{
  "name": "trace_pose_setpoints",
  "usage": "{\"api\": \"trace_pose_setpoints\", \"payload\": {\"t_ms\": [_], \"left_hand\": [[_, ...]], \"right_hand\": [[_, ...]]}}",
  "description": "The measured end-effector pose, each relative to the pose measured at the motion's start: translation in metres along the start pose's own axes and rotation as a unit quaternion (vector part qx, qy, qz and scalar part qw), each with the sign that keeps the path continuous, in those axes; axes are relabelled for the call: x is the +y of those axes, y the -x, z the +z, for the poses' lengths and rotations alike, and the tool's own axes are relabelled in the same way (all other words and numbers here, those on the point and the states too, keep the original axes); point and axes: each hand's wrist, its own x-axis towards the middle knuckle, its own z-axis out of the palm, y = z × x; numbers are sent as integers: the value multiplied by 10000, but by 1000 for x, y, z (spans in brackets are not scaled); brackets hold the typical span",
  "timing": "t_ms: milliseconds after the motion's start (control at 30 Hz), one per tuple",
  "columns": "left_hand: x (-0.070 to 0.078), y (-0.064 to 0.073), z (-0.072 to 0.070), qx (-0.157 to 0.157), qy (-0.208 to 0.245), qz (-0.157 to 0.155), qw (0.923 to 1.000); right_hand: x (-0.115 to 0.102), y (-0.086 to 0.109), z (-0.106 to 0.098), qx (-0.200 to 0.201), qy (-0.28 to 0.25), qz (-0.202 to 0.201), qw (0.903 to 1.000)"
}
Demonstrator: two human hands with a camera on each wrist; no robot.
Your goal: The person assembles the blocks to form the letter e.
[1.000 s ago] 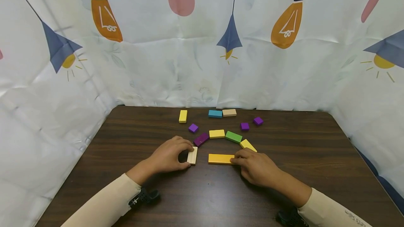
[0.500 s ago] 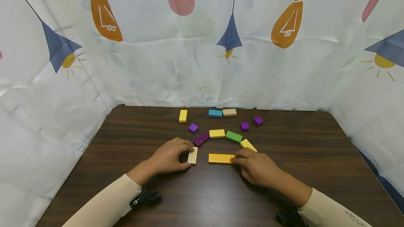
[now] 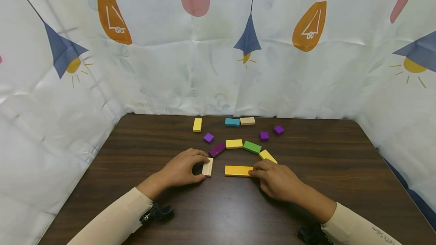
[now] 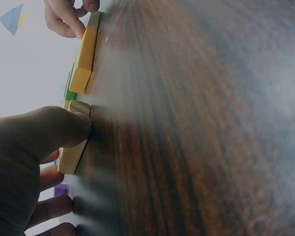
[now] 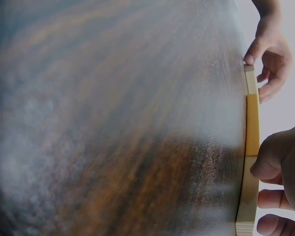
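My left hand (image 3: 185,167) pinches a pale wooden block (image 3: 207,167) between thumb and fingers, at the left end of an arc of blocks on the table. My right hand (image 3: 281,180) is at the right end of an orange-yellow block (image 3: 238,171) lying inside the arc. In the right wrist view its thumb and fingers hold another pale wooden block (image 5: 248,196), end-on to the orange-yellow one; the head view hides that block under the hand. A dark purple block (image 3: 217,150), a yellow block (image 3: 234,144), a green block (image 3: 252,147) and a second yellow block (image 3: 267,156) curve between my hands.
Behind the arc lie small purple cubes (image 3: 209,138), an upright-turned yellow block (image 3: 197,125), a blue block (image 3: 232,122) and a tan block (image 3: 247,121) near the far edge. A printed white curtain (image 3: 190,78) hangs behind the dark wooden table (image 3: 143,135).
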Motion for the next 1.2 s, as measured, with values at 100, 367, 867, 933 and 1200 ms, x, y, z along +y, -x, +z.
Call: {"api": "trace_pose_setpoints", "payload": {"t_ms": [100,367,867,933,1200], "left_hand": [[0,0,-1,-30,3,-17,10000],[0,0,-2,-32,91,-11,10000],[1,-1,-1,57,-19,72,10000],[1,-2,-1,98,-3,43,9999],[7,-8,2,-94,-485,-55,9988]], "right_hand": [[0,0,-1,-28,14,13,10000],[0,0,0,-1,-6,21,10000],[0,0,0,-5,-59,27,10000],[-1,0,0,-3,-56,29,10000],[-1,0,1,-9,-63,46,10000]]}}
